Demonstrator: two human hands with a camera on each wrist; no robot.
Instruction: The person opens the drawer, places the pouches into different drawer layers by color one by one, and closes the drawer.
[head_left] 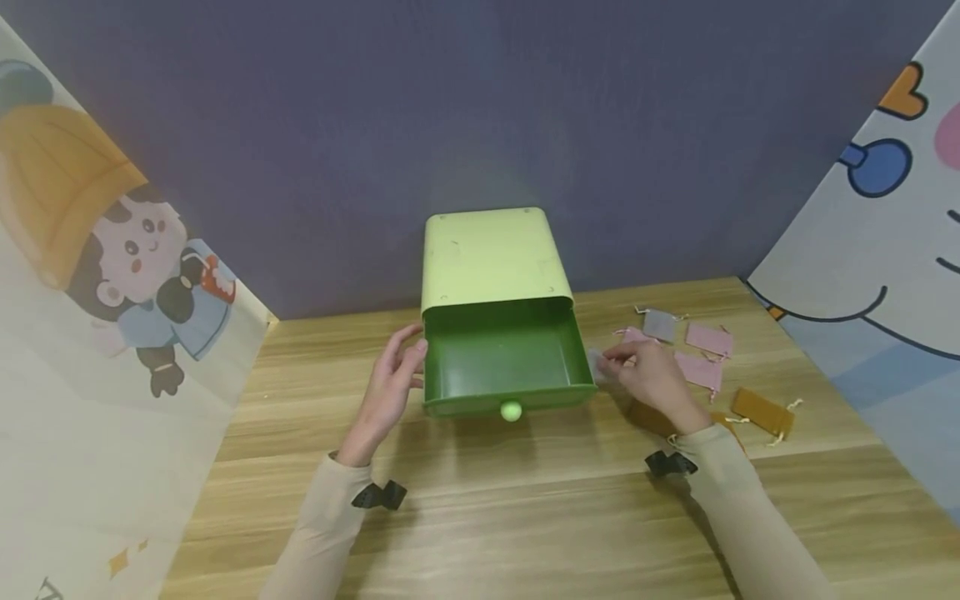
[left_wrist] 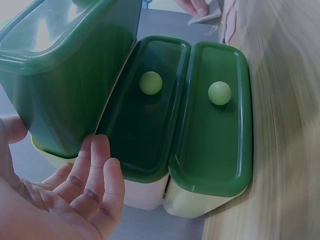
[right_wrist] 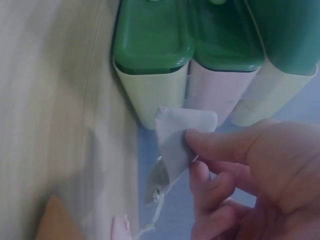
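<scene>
Right hand (right_wrist: 272,172): slanted pouch (right_wrist: 175,132), cord (right_wrist: 158,205) down.

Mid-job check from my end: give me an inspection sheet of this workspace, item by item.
Surface: wood-grain table, drawer unit standing toward the back.
Job's things: top drawer pulled out, no pouch seen inside; lower drawers shut; pink pouches, a grey pouch and brown pouches lie to the right.
Clutter: nothing seen beyond those pouches.
Left hand: relaxed beside the top drawer's left side; contact unclear.
Right hand: pinches a pale pouch at the unit's right.
Cables: nothing seen.
Surroundings: blue-grey wall behind; cartoon panels both sides.
</scene>
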